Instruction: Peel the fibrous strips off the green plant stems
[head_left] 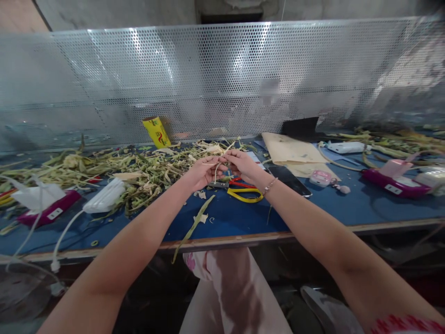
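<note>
My left hand [204, 172] and my right hand [243, 165] meet above the middle of the blue table. Between their pinched fingertips runs a thin pale plant strip [216, 171], partly hidden by the fingers. Right below them lies a hand tool with yellow and red handles [246, 198], its metal end partly covered by my left hand. A long green leaf strip [196, 221] lies nearer to me and hangs over the table's front edge. Behind and left of my hands spreads a heap of dried plant pieces [153, 178].
A black phone [290, 181], a pink case [320, 178] and brown paper [295, 150] lie to the right. On the left are a white power bank [104, 195] with a cable and a purple tissue pack [52, 208]. A yellow packet [157, 132] leans against the perforated metal screen [215, 83].
</note>
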The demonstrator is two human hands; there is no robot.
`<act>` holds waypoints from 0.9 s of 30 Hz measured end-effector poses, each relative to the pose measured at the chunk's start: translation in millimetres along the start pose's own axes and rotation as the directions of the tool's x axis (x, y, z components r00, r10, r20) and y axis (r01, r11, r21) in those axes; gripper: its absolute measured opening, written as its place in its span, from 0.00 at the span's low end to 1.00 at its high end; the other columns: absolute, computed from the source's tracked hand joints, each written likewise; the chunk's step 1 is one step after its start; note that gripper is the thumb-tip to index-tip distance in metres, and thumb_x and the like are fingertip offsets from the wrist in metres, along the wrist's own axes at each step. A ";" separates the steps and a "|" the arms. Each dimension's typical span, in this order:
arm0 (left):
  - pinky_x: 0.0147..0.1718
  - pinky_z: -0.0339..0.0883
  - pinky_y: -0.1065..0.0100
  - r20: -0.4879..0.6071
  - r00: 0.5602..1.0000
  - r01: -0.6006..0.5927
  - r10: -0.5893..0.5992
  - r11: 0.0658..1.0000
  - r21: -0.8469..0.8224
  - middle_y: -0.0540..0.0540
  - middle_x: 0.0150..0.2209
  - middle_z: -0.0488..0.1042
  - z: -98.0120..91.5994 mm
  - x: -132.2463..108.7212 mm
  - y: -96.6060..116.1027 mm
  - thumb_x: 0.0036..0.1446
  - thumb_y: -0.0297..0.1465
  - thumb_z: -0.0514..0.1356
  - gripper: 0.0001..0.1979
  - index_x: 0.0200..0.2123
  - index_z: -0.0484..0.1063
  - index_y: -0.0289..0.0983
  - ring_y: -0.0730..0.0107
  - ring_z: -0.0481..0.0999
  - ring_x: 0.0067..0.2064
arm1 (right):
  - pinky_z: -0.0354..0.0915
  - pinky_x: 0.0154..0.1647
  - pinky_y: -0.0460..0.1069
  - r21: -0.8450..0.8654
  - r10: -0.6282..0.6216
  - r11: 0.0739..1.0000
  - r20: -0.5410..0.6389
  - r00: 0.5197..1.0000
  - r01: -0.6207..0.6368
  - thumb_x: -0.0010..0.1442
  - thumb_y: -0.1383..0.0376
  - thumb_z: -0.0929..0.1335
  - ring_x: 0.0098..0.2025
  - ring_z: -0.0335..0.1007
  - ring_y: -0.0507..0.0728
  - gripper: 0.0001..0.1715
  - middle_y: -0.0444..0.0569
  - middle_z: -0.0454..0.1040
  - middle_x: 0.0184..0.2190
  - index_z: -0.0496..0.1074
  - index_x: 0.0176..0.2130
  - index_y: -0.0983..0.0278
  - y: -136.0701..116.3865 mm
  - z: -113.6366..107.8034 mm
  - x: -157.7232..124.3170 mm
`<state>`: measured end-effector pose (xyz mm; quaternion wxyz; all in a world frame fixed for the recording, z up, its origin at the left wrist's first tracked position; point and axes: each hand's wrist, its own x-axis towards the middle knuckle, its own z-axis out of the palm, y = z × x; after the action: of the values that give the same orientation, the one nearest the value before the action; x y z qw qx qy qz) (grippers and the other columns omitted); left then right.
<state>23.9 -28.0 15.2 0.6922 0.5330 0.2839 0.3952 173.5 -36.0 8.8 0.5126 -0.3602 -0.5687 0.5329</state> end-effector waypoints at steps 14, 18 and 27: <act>0.27 0.68 0.72 0.049 0.992 -0.111 0.112 0.994 -0.025 0.45 0.23 0.75 -0.5 -2.2 2.7 0.58 0.29 0.50 0.11 0.35 0.70 0.31 0.76 0.72 0.22 | 0.37 0.14 0.42 0.051 0.005 0.999 0.050 0.999 -0.007 0.53 0.63 0.65 0.14 0.40 0.43 0.12 0.34 0.49 0.14 0.57 0.24 0.63 5.6 -6.3 3.5; 0.20 0.62 0.76 0.010 0.987 -0.163 0.163 0.983 0.086 0.49 0.19 0.71 -3.5 -0.6 -0.2 0.52 0.34 0.57 0.12 0.37 0.72 0.32 0.80 0.67 0.19 | 0.37 0.13 0.42 0.057 0.024 0.998 0.073 0.997 -0.029 0.52 0.62 0.66 0.14 0.37 0.43 0.10 0.33 0.48 0.13 0.60 0.27 0.63 6.2 -8.0 5.6; 0.18 0.61 0.77 -0.067 0.997 -0.023 0.029 0.996 0.085 0.47 0.21 0.72 -9.1 3.9 -6.0 0.40 0.28 0.66 0.06 0.23 0.74 0.30 0.83 0.64 0.19 | 0.36 0.13 0.40 0.072 0.077 0.994 0.099 0.992 -0.085 0.52 0.65 0.65 0.14 0.37 0.43 0.10 0.34 0.47 0.13 0.58 0.24 0.63 2.5 -4.9 2.3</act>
<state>20.0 -20.7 7.1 0.6539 0.5514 0.3168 0.4098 177.4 -32.2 6.4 0.4758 -0.3372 -0.5571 0.5913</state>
